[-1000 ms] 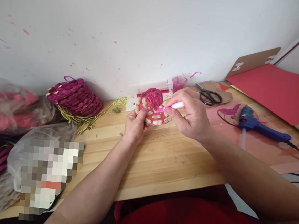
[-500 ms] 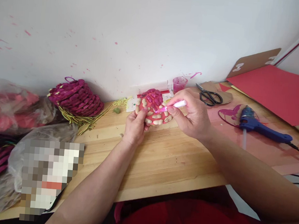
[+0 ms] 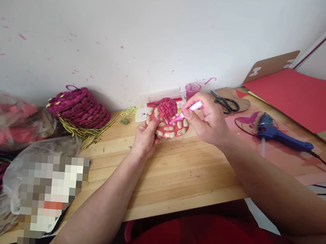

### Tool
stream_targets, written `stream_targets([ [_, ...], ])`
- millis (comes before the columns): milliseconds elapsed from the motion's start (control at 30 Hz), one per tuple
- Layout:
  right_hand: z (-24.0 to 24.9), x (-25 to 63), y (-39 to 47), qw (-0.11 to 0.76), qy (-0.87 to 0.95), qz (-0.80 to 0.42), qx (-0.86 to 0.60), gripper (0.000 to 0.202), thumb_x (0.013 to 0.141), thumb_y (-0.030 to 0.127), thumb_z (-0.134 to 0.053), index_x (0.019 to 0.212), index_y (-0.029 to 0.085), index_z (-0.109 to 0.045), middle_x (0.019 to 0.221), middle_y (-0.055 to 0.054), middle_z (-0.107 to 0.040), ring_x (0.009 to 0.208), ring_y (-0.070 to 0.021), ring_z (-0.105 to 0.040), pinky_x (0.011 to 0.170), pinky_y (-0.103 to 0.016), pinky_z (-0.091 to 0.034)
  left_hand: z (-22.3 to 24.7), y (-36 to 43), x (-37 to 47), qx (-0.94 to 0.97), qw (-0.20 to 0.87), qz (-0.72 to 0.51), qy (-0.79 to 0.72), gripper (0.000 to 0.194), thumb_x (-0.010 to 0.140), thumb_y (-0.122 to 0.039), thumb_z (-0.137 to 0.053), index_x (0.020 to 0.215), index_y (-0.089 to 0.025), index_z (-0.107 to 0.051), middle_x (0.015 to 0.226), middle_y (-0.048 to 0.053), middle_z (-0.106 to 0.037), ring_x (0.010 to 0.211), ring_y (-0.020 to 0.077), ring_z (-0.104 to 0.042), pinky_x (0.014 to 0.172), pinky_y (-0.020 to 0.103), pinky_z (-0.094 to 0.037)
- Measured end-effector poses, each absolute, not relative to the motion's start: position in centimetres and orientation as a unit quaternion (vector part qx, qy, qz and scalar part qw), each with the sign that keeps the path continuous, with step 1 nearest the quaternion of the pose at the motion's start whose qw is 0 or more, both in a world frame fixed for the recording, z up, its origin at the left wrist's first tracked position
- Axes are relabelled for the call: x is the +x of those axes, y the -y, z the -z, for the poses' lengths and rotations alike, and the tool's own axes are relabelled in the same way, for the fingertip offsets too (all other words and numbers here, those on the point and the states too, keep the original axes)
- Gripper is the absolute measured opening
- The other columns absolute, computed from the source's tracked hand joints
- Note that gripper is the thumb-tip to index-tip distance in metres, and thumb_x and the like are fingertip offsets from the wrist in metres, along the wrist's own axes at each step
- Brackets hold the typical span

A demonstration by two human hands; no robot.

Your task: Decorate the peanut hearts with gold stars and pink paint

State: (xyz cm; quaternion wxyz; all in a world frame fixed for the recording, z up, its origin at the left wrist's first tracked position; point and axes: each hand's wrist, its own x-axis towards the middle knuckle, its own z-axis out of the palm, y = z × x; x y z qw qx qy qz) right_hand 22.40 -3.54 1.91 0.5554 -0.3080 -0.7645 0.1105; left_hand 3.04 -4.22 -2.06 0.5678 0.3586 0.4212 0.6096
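My left hand [image 3: 145,137] grips the left edge of a red disc [image 3: 162,128] with whole peanuts stuck on it, thumb on top. Its upper peanuts [image 3: 168,106] are coated magenta; the lower ones [image 3: 170,134] are bare tan. Between the thumb and fingers of my right hand [image 3: 205,119] is a white-handled paintbrush [image 3: 194,107]. The brush's pink tip slants down to the left onto the disc, at the border of magenta and bare peanuts. Just behind my right hand stands a clear cup [image 3: 193,89] stained with pink paint.
At right lie black-handled scissors [image 3: 227,104], a blue glue gun [image 3: 285,140] with its cord, and red sheets [image 3: 297,97]. A magenta peanut bundle [image 3: 81,106] with yellow-green cords and plastic bags [image 3: 41,161] occupy the left. A paint-spattered wall [image 3: 130,40] borders the wooden table [image 3: 172,175].
The view has shifted slightly, so the surroundings sit a bit further left. The brush tip has moved slightly right across the disc, which now faces me a little more. Both holds are kept.
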Motion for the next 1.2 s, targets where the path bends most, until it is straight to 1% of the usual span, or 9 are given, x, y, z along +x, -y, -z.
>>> stream_targets([
  [200,-1.71,22.52,3.32,0.576,0.741,-0.137,-0.316,0.027,0.099,0.051,-0.064,0.091,0.026,-0.061,0.082,-0.002,-0.064,0.079,-0.0214,-0.06,0.076,-0.04,-0.046,2.2,4.14,2.99,0.355,0.579,-0.596,-0.429,0.049,0.062,-0.044,-0.093,0.06,-0.019,-0.052,0.043,-0.009,-0.047,0.033,0.0023,-0.034,0.03,0.014,-0.021],
  [400,-1.85,22.35,3.61,0.569,0.747,-0.119,-0.322,0.026,0.099,0.05,-0.064,0.091,0.026,-0.061,0.081,-0.002,-0.065,0.081,-0.0217,-0.06,0.08,-0.042,-0.047,2.2,4.17,2.89,0.345,0.595,-0.587,-0.427,0.047,0.067,-0.041,-0.091,0.058,-0.019,-0.05,0.044,-0.008,-0.047,0.034,0.0024,-0.035,0.03,0.014,-0.021],
  [600,-1.57,22.33,3.38,0.577,0.739,-0.169,-0.305,0.025,0.098,0.05,-0.065,0.09,0.026,-0.061,0.08,-0.002,-0.063,0.083,-0.0229,-0.06,0.08,-0.042,-0.048,2.18,4.1,2.81,0.326,0.606,-0.582,-0.434,0.044,0.069,-0.04,-0.09,0.061,-0.019,-0.052,0.044,-0.009,-0.048,0.035,0.0024,-0.036,0.031,0.014,-0.021],
  [733,-1.35,22.31,3.28,0.582,0.73,-0.186,-0.307,0.024,0.097,0.049,-0.067,0.091,0.027,-0.061,0.082,-0.002,-0.063,0.083,-0.023,-0.06,0.08,-0.042,-0.048,2.15,4.09,2.86,0.327,0.607,-0.582,-0.432,0.047,0.07,-0.043,-0.091,0.061,-0.019,-0.051,0.044,-0.009,-0.047,0.035,0.0025,-0.036,0.031,0.014,-0.021],
  [833,-1.35,22.32,3.28,0.581,0.728,-0.195,-0.306,0.024,0.097,0.05,-0.067,0.092,0.027,-0.062,0.082,-0.002,-0.062,0.083,-0.0226,-0.06,0.081,-0.042,-0.049,2.12,4.12,2.88,0.335,0.606,-0.579,-0.431,0.05,0.068,-0.045,-0.092,0.06,-0.02,-0.049,0.043,-0.009,-0.046,0.034,0.0023,-0.035,0.031,0.014,-0.022],
  [967,-1.49,22.44,3.22,0.578,0.732,-0.17,-0.317,0.028,0.096,0.054,-0.067,0.09,0.027,-0.062,0.081,-0.002,-0.062,0.084,-0.0235,-0.061,0.082,-0.043,-0.049,2.14,4.14,2.83,0.34,0.605,-0.581,-0.426,0.049,0.064,-0.044,-0.093,0.059,-0.019,-0.051,0.043,-0.009,-0.047,0.034,0.0022,-0.034,0.03,0.013,-0.022],
  [1067,-1.49,22.54,3.16,0.579,0.732,-0.164,-0.32,0.029,0.094,0.056,-0.068,0.09,0.028,-0.062,0.081,-0.002,-0.062,0.082,-0.0238,-0.061,0.082,-0.044,-0.051,2.16,4.15,2.79,0.346,0.603,-0.579,-0.427,0.047,0.067,-0.042,-0.09,0.059,-0.019,-0.051,0.043,-0.009,-0.046,0.034,0.0021,-0.033,0.03,0.014,-0.022],
  [1200,-1.45,22.51,3.14,0.567,0.74,-0.18,-0.312,0.029,0.095,0.057,-0.065,0.09,0.029,-0.062,0.08,-0.002,-0.064,0.081,-0.0241,-0.063,0.08,-0.044,-0.053,2.06,4.17,2.84,0.351,0.597,-0.573,-0.437,0.047,0.072,-0.042,-0.088,0.059,-0.019,-0.049,0.043,-0.008,-0.046,0.034,0.0026,-0.034,0.031,0.015,-0.021],
])
